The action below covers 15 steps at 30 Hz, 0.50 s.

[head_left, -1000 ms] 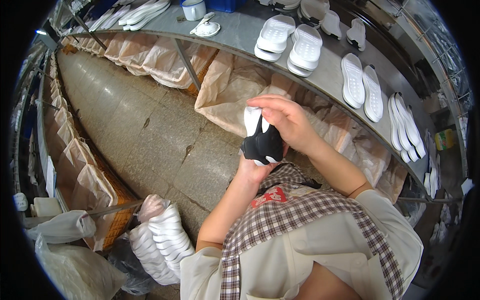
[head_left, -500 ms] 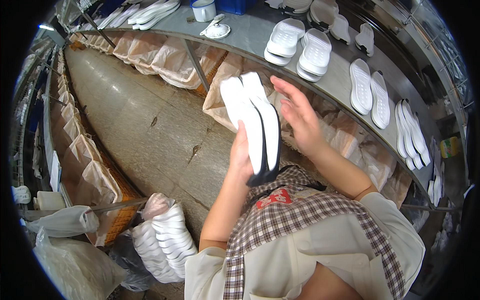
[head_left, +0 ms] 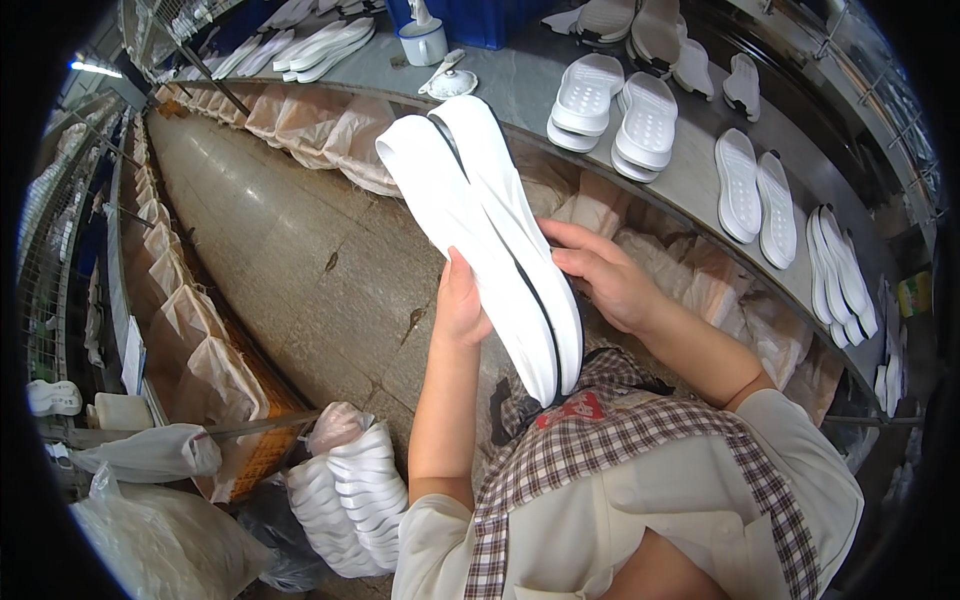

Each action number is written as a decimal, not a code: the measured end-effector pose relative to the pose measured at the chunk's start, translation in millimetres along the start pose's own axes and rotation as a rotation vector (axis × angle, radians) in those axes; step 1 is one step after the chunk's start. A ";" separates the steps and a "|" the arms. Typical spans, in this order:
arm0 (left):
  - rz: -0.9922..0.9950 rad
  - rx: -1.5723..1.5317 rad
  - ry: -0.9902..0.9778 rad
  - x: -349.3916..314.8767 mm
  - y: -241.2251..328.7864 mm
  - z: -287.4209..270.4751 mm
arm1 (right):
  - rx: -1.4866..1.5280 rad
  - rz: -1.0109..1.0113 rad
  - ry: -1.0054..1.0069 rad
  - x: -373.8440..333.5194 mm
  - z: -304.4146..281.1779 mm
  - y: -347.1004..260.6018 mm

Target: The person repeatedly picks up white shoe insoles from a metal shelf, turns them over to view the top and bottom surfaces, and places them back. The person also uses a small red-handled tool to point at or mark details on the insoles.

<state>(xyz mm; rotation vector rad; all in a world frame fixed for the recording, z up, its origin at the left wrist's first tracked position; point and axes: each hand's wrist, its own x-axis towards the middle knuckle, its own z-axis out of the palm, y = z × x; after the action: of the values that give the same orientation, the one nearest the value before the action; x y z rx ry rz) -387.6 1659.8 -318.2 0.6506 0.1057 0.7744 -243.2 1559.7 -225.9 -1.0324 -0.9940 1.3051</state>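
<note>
In front of my apron I hold a pair of white shoe soles (head_left: 475, 215) with dark edges, pressed side by side and tilted upward away from me. My left hand (head_left: 463, 305) is closed around their left side, its thumb lying on the white wall and its fingers hidden behind. On the other side, my right hand (head_left: 607, 278) holds the right sole's edge, with fingers bent against it.
A long grey bench (head_left: 690, 210) curves along the far and right sides, carrying several white soles (head_left: 645, 122), an enamel mug (head_left: 423, 42), its lid (head_left: 452, 83) and a blue crate (head_left: 490, 25). Lined baskets (head_left: 215, 360) flank the aisle. Bundled soles (head_left: 345, 500) lie at lower left.
The soles have turned and now show more of their white sides, appearing larger. My right hand, which was raised with fingers spread beside them, has come down onto their right edge.
</note>
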 end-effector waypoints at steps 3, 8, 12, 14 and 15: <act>0.027 0.038 -0.049 0.8 3.5 1.0 | 0.001 -0.015 0.002 -1.6 2.6 -0.7; 0.048 0.032 -0.039 3.7 5.3 6.3 | -0.082 -0.056 -0.045 -1.6 2.9 -1.8; 0.058 -0.015 -0.040 2.3 6.6 9.9 | -0.049 -0.065 -0.090 -1.9 2.9 -3.7; 0.051 -0.037 -0.061 1.5 7.7 10.4 | -0.054 -0.069 -0.098 -2.2 4.1 -3.1; 0.047 -0.048 -0.072 0.8 7.9 10.4 | -0.056 -0.071 -0.102 -2.6 4.8 -2.4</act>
<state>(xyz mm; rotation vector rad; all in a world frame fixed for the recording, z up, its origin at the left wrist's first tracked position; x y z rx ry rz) -388.6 1659.3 -305.2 0.6367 0.0061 0.7957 -247.3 1557.3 -222.4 -0.9719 -1.1402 1.2883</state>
